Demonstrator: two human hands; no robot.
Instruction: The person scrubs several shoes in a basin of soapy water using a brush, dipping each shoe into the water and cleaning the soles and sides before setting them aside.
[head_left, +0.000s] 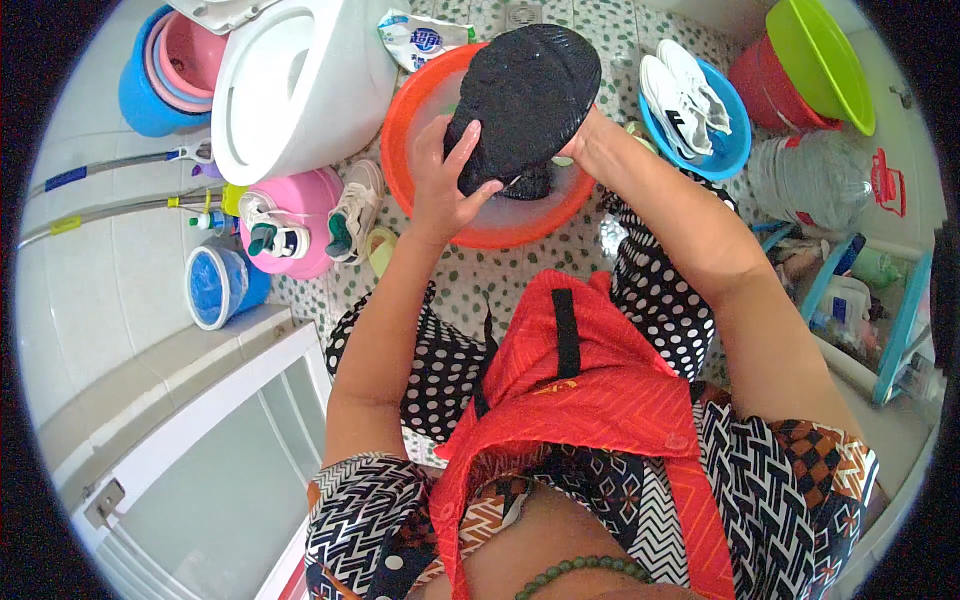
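Observation:
A wet black shoe (529, 97) is held up over an orange-red basin (397, 150), its broad dark surface towards me. My right hand (581, 139) grips its right edge, with most of the fingers hidden behind it. On the opposite side my wet left hand (450, 180) holds the lower left edge, index finger and thumb lying on the near surface. Cloudy water fills the basin under the shoe. Another black piece (529, 184) shows just below the held shoe; whether it is a second shoe I cannot tell.
A toilet (330, 97) stands at the left, beside a detergent bag (424, 39). Sneakers (356, 210) rest by a pink upturned tub (319, 195). White shoes (679, 97) sit in a blue basin (739, 150) at the right, near a large water bottle (810, 180) and a rack (817, 292).

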